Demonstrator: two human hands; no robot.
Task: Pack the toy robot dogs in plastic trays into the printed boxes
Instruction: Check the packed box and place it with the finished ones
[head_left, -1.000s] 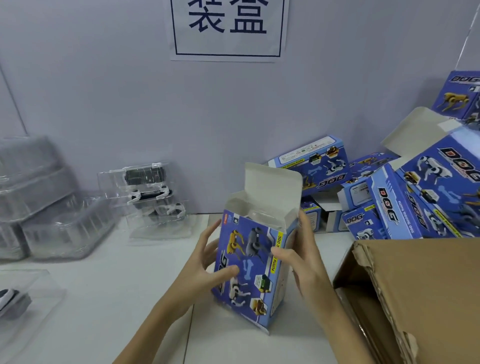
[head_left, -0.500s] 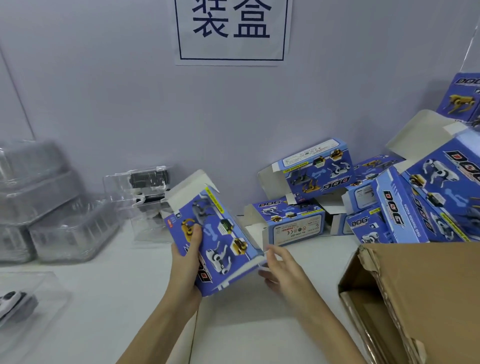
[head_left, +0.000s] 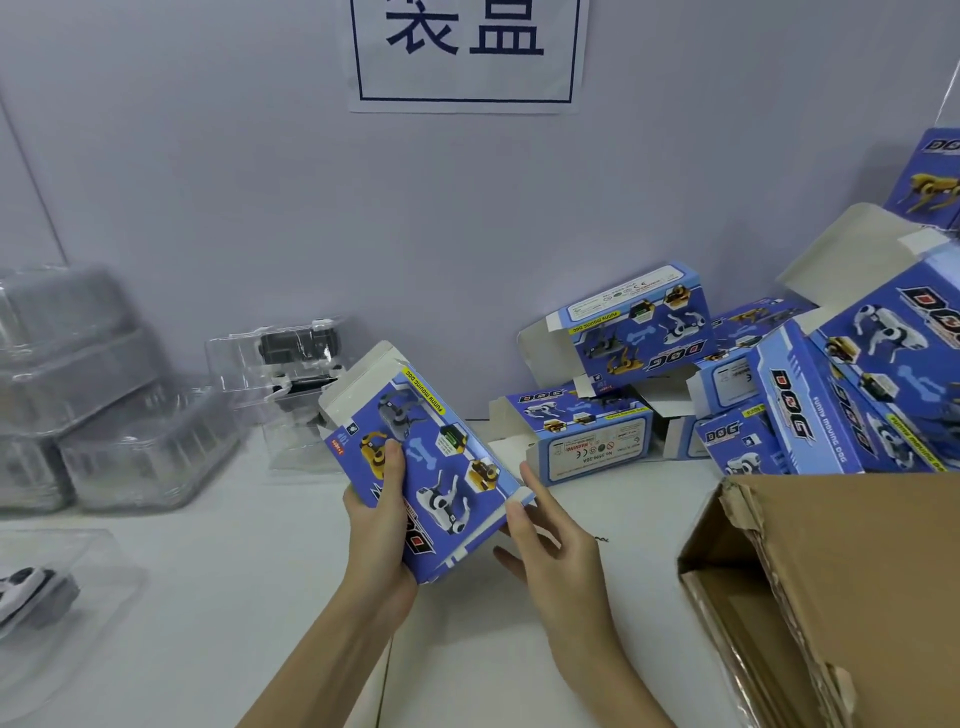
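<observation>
My left hand (head_left: 382, 525) grips a blue printed box (head_left: 431, 462), tilted with its open flap end pointing up and left. The straight fingers of my right hand (head_left: 550, 545) touch the box's lower right end. Behind the box, clear plastic trays (head_left: 270, 374) stacked near the wall hold dark and white toy robot dogs. Another tray with a white toy dog (head_left: 26, 592) lies at the left edge. Several open printed boxes (head_left: 597, 441) are piled at the right.
Stacked clear tray lids (head_left: 104, 415) stand at the far left. An open brown carton (head_left: 841, 571) fills the lower right corner. A paper sign (head_left: 467, 52) hangs on the grey wall. The white table (head_left: 234, 597) has a seam running under my arms.
The box stood upright with its top flap open, held by both hands; it has been tipped over to the left into my left hand, and my right hand has shifted to its lower end.
</observation>
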